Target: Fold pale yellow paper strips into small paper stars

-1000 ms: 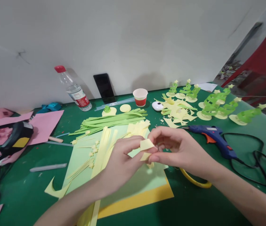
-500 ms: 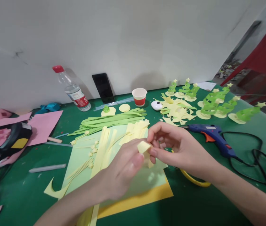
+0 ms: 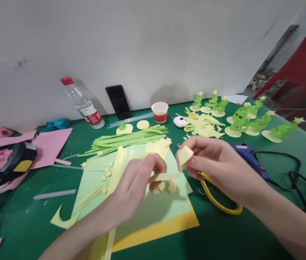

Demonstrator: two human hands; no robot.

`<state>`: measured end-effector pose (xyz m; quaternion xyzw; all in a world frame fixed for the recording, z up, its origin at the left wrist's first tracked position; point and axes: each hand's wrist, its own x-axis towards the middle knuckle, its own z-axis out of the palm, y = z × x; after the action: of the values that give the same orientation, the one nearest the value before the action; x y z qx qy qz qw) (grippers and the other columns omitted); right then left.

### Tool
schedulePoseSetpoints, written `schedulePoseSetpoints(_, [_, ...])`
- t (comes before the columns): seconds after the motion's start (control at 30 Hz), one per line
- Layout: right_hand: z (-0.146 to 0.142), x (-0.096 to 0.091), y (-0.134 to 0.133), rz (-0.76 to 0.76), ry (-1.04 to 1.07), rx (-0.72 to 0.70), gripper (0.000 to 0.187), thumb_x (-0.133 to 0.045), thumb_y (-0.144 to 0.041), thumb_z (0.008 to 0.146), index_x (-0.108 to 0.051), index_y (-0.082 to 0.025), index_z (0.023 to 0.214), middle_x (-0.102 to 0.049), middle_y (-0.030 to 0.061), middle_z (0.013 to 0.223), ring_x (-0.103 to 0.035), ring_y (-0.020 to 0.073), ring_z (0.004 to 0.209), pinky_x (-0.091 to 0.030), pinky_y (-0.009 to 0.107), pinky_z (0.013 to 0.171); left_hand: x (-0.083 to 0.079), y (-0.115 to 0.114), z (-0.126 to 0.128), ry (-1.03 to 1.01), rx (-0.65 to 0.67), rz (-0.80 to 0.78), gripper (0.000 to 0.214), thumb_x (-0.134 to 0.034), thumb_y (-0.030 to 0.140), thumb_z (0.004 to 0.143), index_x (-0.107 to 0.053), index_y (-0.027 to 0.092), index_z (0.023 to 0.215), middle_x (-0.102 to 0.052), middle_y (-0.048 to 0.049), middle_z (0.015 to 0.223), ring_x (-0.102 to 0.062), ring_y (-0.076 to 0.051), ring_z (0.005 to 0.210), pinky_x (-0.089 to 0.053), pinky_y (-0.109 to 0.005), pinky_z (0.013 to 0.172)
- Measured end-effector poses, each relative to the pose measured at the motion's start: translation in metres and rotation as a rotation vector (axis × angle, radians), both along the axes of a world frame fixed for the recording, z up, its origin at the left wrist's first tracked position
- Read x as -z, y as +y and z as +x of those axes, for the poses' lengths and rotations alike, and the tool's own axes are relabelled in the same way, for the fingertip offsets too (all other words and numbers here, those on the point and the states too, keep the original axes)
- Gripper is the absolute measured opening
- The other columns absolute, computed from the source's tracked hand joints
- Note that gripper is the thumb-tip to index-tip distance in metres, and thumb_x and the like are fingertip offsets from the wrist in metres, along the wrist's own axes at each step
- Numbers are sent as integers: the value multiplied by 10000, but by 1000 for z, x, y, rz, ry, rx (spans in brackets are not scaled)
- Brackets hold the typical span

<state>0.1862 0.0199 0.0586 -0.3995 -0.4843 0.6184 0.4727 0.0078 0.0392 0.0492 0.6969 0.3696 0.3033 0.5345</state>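
Note:
In my right hand (image 3: 220,164) a pale yellow paper strip (image 3: 184,156) is pinched at its folded, flat-sided end. The strip's loose tail runs left to my left hand (image 3: 135,189), whose fingers are closed on it. Below the tail, a few small folded yellow paper pieces (image 3: 172,186) lie on the light green sheet (image 3: 153,211). Long yellow strips (image 3: 116,173) lie left of my left hand, with several small paper stars (image 3: 104,178) beside them. Yellow-handled scissors (image 3: 220,207) are partly hidden under my right hand.
A blue glue gun (image 3: 246,157) and its cord lie at right. Several green spiral paper trees (image 3: 254,115) stand behind it, near yellow paper scraps (image 3: 203,124). Against the wall are a paper cup (image 3: 160,113), a phone (image 3: 119,102) and a water bottle (image 3: 89,112). Green strips (image 3: 128,139) lie in front.
My hands have moved apart, drawing the strip's tail out between them. The folded end is now in my right fingers, further right, and the folded pieces on the sheet have come into view.

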Motion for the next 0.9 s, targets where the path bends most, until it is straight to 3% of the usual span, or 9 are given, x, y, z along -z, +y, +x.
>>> schedulePoseSetpoints(0.07, [4,-2,1,-100,60,-58,89,-634,-148,696,-547,-168,690,-507,-57,566,-371,36,449,-311,156,421,-3,5,3,-79,-91,-68,241,-386,342,948,-521,230,783,-507,40,624,-505,-120,558,-421,-202,492])
schedulePoseSetpoints(0.13, [4,-3,2,-140,48,-93,96,-647,-139,676,-555,-162,691,-509,-60,562,-369,33,446,-308,152,419,-7,8,7,-183,-140,-41,47,-504,221,888,-528,241,922,-583,28,788,-577,-119,644,-476,-196,524])
schedulePoseSetpoints(0.2, [2,-3,3,-119,-32,-91,83,-651,-136,672,-575,-160,697,-538,-47,598,-414,44,481,-330,153,437,-11,9,9,-198,-122,1,107,-563,165,839,-566,229,925,-607,10,888,-612,-123,729,-516,-205,608])
schedulePoseSetpoints(0.33, [-2,-4,2,-20,-197,-53,49,-610,-138,692,-576,-173,698,-552,-24,653,-490,81,575,-381,170,480,-14,6,9,-113,-57,-35,61,-598,190,821,-626,201,768,-639,9,764,-617,-119,667,-501,-187,574])
schedulePoseSetpoints(0.43, [-3,-5,1,10,-203,-28,69,-589,-136,687,-539,-181,697,-508,-41,624,-446,71,534,-341,163,436,-13,5,7,-116,-68,-74,21,-650,201,784,-649,208,764,-655,19,733,-606,-111,634,-475,-163,508])
schedulePoseSetpoints(0.57, [-4,-2,1,79,-196,0,96,-581,-121,693,-520,-186,731,-485,-58,626,-384,49,492,-299,158,412,-11,4,7,-121,-74,-61,50,-644,175,787,-660,222,789,-667,36,759,-629,-95,675,-487,-134,551])
schedulePoseSetpoints(0.7, [-4,1,-1,169,-214,11,164,-564,-90,715,-511,-204,822,-495,-63,656,-393,50,514,-334,156,449,-11,4,6,-81,-66,3,110,-594,136,807,-655,226,797,-677,39,800,-639,-87,688,-480,-122,546])
schedulePoseSetpoints(0.9, [-3,-4,-3,184,-311,-59,235,-542,-53,708,-462,-221,852,-472,-80,613,-364,62,507,-360,159,469,-12,2,8,-65,-73,45,97,-609,128,785,-659,208,762,-693,19,746,-651,-118,649,-501,-173,552])
